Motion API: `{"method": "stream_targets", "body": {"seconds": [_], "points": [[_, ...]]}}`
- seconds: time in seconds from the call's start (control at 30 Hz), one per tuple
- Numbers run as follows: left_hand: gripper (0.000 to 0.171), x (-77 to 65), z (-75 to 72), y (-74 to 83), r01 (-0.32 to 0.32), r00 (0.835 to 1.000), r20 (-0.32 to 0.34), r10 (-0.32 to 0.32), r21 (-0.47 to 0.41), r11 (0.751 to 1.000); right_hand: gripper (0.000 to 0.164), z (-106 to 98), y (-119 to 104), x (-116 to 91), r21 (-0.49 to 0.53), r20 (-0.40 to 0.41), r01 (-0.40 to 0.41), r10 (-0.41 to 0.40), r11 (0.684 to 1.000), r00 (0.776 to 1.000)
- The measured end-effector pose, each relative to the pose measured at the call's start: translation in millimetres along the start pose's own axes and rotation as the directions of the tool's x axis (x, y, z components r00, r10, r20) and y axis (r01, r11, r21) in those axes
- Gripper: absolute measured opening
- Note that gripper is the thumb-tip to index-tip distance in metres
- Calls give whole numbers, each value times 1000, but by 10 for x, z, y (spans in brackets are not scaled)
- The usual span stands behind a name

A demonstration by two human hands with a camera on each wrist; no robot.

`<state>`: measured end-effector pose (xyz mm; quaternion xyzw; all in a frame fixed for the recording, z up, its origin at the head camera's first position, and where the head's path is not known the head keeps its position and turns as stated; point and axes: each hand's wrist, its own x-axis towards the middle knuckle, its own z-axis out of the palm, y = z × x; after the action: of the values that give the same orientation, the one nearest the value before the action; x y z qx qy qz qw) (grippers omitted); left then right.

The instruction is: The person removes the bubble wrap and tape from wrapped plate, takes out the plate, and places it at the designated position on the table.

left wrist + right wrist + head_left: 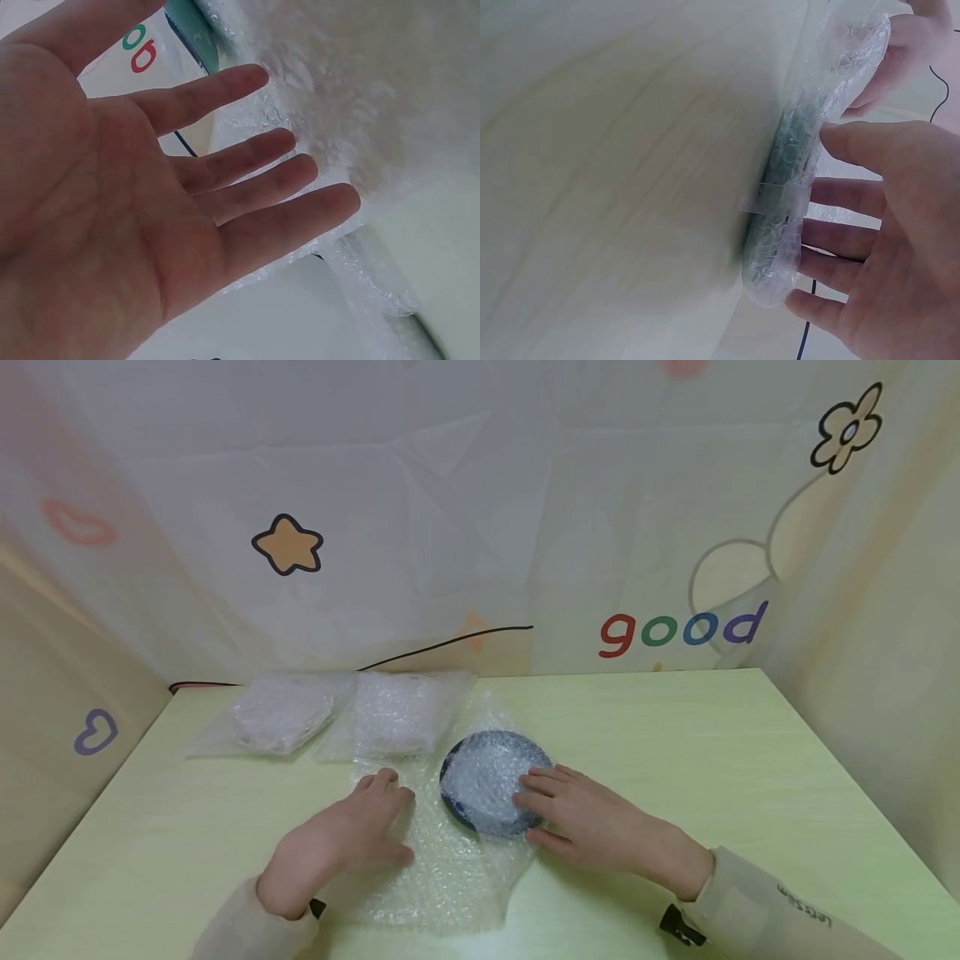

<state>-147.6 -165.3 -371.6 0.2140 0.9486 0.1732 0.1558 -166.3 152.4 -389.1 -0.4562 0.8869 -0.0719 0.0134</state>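
A round dark-blue dish, like a plate (pixel 459 815), lies on the table partly covered by clear bubble wrap (pixel 438 872). The wrap's loose part spreads out to the left and front of it. My right hand (pixel 581 818) rests its fingertips on the covered right side of the dish. In the right wrist view, a strip of clear tape (pixel 778 198) crosses the wrapped edge, and the fingers are nearly straight along the upper face. My left hand (pixel 352 831) hovers over the loose wrap with spread fingers, palm empty in the left wrist view.
Two bubble-wrapped packets, a left one (pixel 281 714) and a right one (pixel 397 714), lie at the back left of the pale table (pixel 675 735). The right packet lies close to the loose wrap. A printed curtain (pixel 450 527) stands behind the table and along its sides.
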Motion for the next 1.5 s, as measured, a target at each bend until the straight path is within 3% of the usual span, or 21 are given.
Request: {"method": "stream_targets", "body": {"seconds": [0.43,0.9,1.23,1.5], "points": [[80,-15,73,18,31,999,20,-32,57,998,46,-30,-7,16,11,-11,-15,15,1000,1000],[80,-26,64,39,61,994,88,-69,91,994,46,-76,-51,23,27,-40,18,-17,999,999],[80,-21,68,51,50,994,93,-59,98,994,50,-77,-120,40,63,-44,29,-26,998,999],[81,-5,72,54,52,993,98,-60,85,995,57,-71,-158,44,54,-109,83,-77,995,991]]}}
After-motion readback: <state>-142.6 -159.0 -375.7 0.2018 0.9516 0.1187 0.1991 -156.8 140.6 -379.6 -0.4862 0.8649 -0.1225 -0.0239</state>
